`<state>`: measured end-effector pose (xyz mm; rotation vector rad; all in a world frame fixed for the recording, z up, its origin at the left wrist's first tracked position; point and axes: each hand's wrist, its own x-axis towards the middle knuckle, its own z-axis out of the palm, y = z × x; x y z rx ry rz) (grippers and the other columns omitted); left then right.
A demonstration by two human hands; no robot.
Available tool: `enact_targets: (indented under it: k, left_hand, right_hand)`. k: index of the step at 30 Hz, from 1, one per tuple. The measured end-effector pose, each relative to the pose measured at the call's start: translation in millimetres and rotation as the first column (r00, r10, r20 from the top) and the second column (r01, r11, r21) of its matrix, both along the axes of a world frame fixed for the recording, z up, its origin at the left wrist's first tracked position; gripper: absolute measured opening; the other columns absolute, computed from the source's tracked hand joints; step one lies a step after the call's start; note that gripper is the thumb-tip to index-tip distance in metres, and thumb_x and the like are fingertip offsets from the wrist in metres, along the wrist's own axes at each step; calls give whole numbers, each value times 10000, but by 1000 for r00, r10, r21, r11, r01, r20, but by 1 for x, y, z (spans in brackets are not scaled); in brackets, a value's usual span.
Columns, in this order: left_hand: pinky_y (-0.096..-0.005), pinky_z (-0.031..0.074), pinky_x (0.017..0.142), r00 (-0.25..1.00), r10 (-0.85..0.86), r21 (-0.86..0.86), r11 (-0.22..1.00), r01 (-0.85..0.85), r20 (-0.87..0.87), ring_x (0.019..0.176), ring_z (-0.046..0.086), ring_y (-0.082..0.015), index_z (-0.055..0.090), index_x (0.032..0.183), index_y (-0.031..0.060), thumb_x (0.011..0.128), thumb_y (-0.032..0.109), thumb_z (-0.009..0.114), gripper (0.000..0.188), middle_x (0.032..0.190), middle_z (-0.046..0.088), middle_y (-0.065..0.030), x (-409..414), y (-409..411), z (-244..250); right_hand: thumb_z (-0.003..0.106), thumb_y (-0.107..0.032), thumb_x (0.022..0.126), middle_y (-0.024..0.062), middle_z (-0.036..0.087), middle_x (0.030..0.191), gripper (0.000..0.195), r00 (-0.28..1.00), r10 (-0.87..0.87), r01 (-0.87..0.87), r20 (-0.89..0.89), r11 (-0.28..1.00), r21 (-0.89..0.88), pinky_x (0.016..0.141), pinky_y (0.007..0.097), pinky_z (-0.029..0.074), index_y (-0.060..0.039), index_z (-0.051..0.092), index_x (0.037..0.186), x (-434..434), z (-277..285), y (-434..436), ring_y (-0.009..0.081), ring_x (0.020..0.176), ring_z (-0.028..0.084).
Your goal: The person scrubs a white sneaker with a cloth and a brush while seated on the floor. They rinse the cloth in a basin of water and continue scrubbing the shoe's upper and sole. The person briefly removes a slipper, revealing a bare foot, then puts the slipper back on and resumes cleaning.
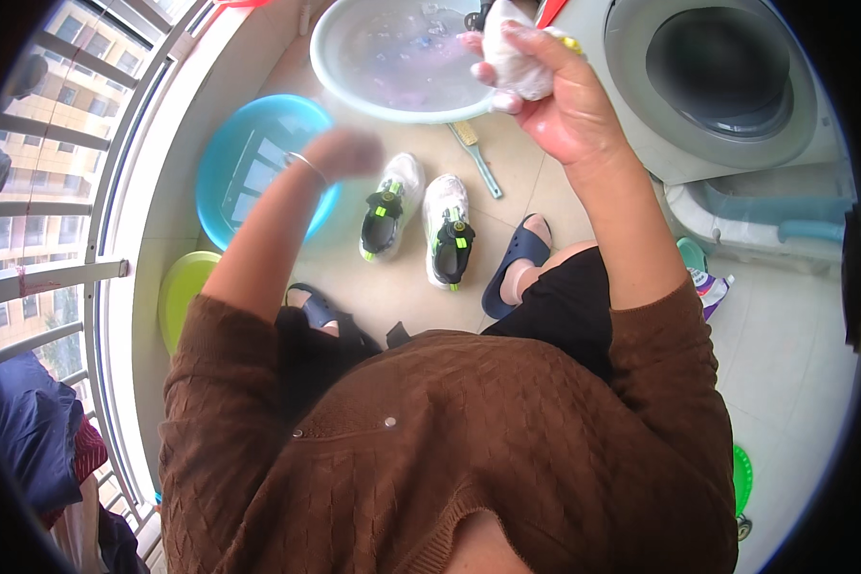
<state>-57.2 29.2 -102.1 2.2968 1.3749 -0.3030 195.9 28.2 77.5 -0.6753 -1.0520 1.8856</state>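
My right hand, wet and raised, holds a wadded white cloth-like item beside the right rim of a large pale basin of cloudy water. A bit of yellow shows behind its fingers. Motion blurs my left hand, which wears a silver bangle and is over the right edge of a blue basin; its fingers cannot be made out. Two white sneakers with green and black parts, a left one and a right one, stand on the floor between my feet. A scrub brush lies right of them.
A front-loading washing machine stands at upper right, with pipes below it. A purple and white packet lies on the floor. The green basin leans near the window wall. Railings and hanging clothes are at left.
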Motion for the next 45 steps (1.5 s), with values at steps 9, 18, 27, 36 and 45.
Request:
enact_targets:
  k: [9, 18, 27, 36, 45]
  left_hand:
    - [-321, 481, 625, 951, 310, -278, 914, -295, 14, 701, 581, -244, 612, 823, 62, 768, 202, 606, 150, 742, 591, -106, 32, -91, -208]
    - [-306, 442, 621, -623, 782, -979, -99, -176, 33, 719, 545, -154, 553, 865, 103, 812, 176, 596, 101, 798, 582, -33, 68, -80, -262]
    - [-432, 393, 976, -749, 645, -804, 357, 475, -156, 1101, 509, -284, 502, 1202, 47, 893, 305, 452, 406, 1198, 539, -118, 61, -35, -114]
    - [-448, 444, 902, -636, 759, -691, 535, 486, 140, 1052, 531, -300, 488, 1190, 32, 848, 303, 526, 439, 1168, 543, -139, 40, -70, 26]
    - [-400, 415, 939, -527, 829, -730, 478, 489, 190, 1028, 536, -254, 491, 1180, 33, 849, 266, 541, 408, 1131, 558, -127, 79, -101, 116]
  right_hand:
    - [545, -136, 839, 154, 598, 999, 333, 978, -203, 207, 43, 968, -140, 681, 316, 479, 5, 495, 1137, 26, 3, -8, 237, 857, 593]
    - [486, -292, 890, 178, 472, 1216, 520, 992, -119, 123, 28, 963, -239, 676, 293, 429, 1, 346, 1296, 28, 1, -7, 213, 934, 518]
    - [576, -198, 842, 109, 616, 998, 328, 850, -358, 322, 387, 934, 157, 672, 273, 476, -35, 552, 1126, 22, -28, 7, 194, 788, 605]
    - [685, -164, 739, 108, 575, 1070, 395, 564, -742, -150, 363, 341, 928, 836, 365, 449, -128, 592, 1121, -23, -71, 3, 274, 959, 547]
    - [611, -208, 763, 88, 600, 1034, 219, 513, -796, -304, 321, 181, 935, 933, 447, 368, -126, 640, 964, -32, -50, 27, 268, 1019, 543]
